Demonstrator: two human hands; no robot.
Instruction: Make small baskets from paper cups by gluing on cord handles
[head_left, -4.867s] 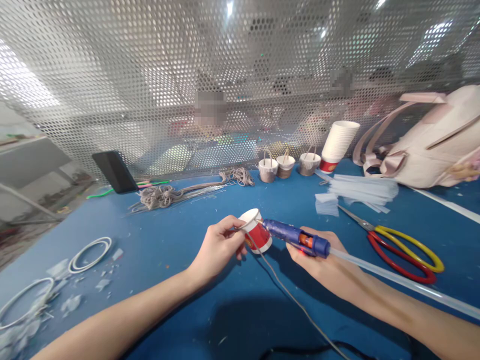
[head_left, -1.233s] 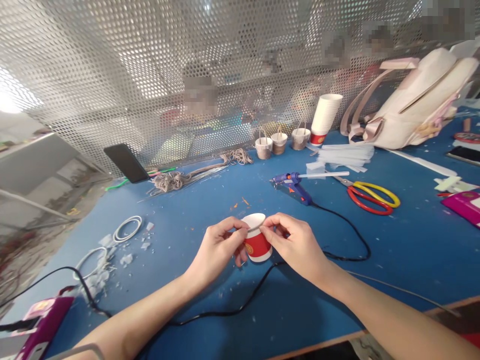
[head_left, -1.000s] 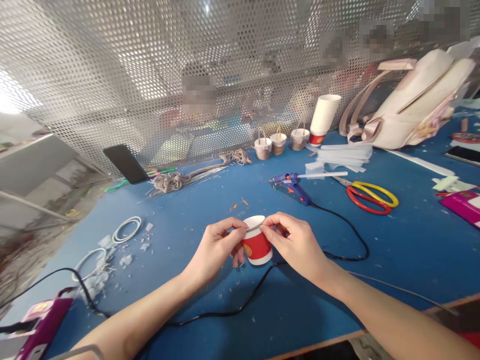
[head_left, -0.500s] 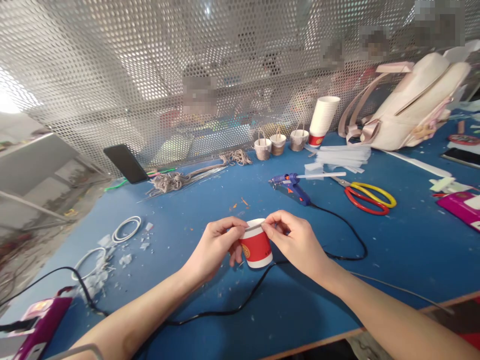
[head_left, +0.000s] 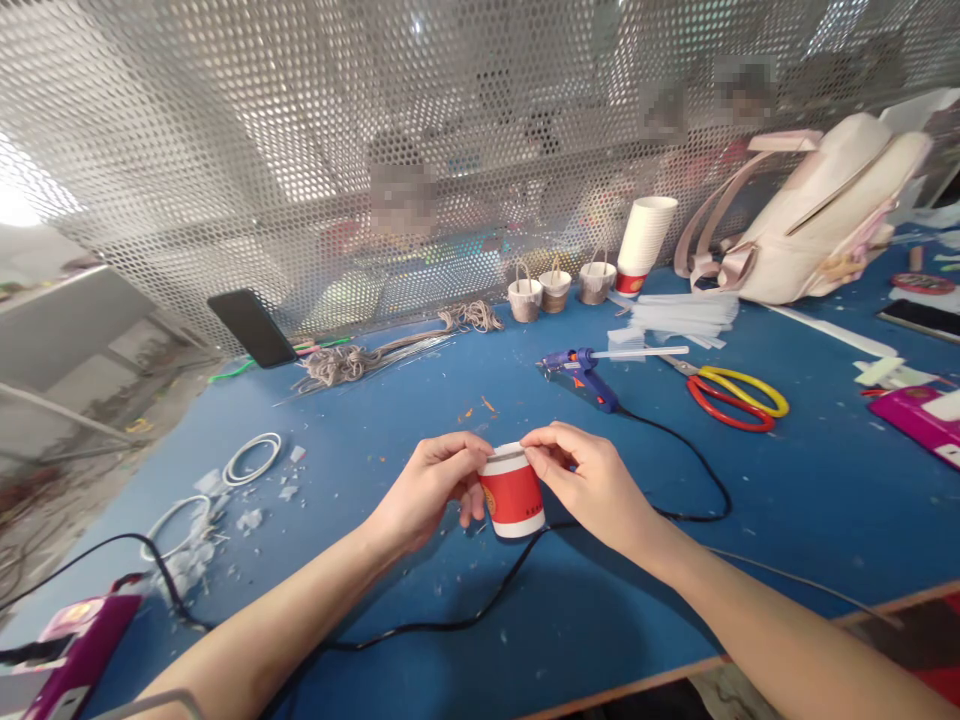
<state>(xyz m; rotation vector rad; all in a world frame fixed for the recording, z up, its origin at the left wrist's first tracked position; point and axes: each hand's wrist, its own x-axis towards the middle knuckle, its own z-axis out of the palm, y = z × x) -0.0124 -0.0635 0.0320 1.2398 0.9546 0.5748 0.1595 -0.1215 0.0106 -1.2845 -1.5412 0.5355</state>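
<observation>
A red and white paper cup (head_left: 514, 495) is held upright over the blue table (head_left: 420, 660), between both hands. A thin grey-brown strip runs along its upper rim. My left hand (head_left: 450, 480) pinches the rim at the left side, its lower fingers curled beside the cup. At the right side of the rim, my right hand (head_left: 574, 465) pinches with thumb and index finger. Beyond the hands lie a blue glue gun (head_left: 581, 375) with a clear stick in it and scissors (head_left: 739, 397) with red and yellow handles.
Small twine-covered baskets (head_left: 555, 291) and a stack of paper cups (head_left: 646, 240) stand at the back, beside a pale backpack (head_left: 817, 215). Twine bundles (head_left: 337, 367) and a phone (head_left: 251, 327) are back left. A black cable (head_left: 442, 627) crosses near the front.
The cup is tilted slightly differently, its opening showing less. My right fingertips have shifted a little left along the rim.
</observation>
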